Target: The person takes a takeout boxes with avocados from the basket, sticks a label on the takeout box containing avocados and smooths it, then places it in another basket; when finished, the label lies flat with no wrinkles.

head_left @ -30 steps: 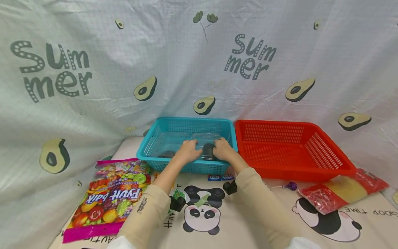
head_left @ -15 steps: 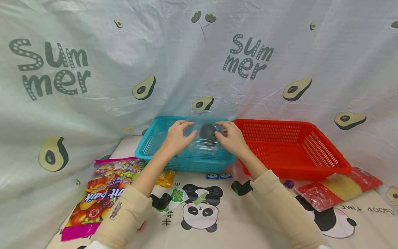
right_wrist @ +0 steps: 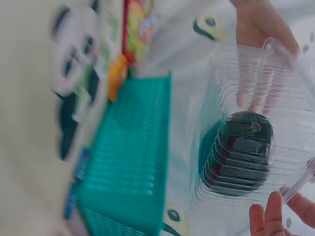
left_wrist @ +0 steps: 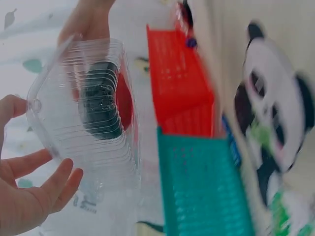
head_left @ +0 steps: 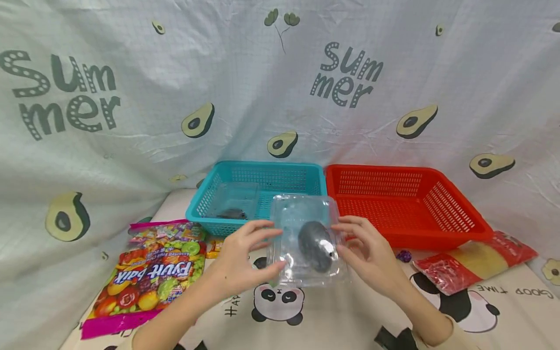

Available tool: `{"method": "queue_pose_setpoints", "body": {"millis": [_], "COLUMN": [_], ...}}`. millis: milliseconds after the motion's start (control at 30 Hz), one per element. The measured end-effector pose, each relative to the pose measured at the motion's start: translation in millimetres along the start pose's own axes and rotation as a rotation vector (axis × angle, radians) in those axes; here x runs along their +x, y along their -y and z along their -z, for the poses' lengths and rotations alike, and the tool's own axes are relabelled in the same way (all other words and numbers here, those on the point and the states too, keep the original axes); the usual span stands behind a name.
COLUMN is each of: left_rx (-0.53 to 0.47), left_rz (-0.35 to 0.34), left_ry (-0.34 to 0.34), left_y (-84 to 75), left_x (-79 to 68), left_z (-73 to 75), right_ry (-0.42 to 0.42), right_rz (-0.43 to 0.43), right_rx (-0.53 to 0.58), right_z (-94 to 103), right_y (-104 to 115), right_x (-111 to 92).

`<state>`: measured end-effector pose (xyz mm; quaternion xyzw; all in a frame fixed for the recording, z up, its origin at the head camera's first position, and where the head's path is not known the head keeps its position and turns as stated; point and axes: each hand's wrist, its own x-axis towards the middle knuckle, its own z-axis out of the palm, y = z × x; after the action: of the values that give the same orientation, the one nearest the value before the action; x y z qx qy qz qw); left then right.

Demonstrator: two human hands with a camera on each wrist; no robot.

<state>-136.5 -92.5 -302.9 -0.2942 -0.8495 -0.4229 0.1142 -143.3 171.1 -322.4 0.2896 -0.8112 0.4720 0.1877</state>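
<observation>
Left hand (head_left: 242,255) and right hand (head_left: 372,255) pinch the clear plastic box (head_left: 288,218), seemingly for carrying; the next move likely calls for level support.

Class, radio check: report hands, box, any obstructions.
Left hand, right hand: holding clear box by opposite sides. Dark rounded object inside. No visible obstruction.
</observation>
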Motion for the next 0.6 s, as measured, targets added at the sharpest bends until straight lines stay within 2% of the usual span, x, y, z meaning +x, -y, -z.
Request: {"method": "queue_pose_setpoints", "body": {"millis": [100, 200, 267, 333, 467, 600], "left_rx": [-0.006, 0.07, 0.115, 0.151, 0.133, 0.077], "left_rz": [-0.016, 0.0, 0.024, 0.052, 0.061, 0.048], "left_ry": [0.029, 0.081, 0.128, 0.167, 0.217, 0.245], "left_y": [0.1, 3.2, 7.6, 14.3, 33.7, 50.3], "left_x": [-24.4, -43.4, -50.1, -51.3, -47.2, -46.1], "left_z": [-12.5, -23.3, -29.3, -35.5, -48.5, -57.6], "right_ry": [0.013, 0.052, 0.069, 0.064, 0.03, 0.029], "right_rz": [0.039, 0.055, 0.051, 0.052, 0.047, -0.059], "right_rx": [0.035, 0.054, 0.062, 0.054, 0.048, 0.063], "right_z": [-3.1, -7.6, -12.1, -17.5, -27.2, -32.4], "right_y": [-1, -7, -15, -24, -43, -57], "right_x": [-25, -43, -51, -56, -59, -62]}}
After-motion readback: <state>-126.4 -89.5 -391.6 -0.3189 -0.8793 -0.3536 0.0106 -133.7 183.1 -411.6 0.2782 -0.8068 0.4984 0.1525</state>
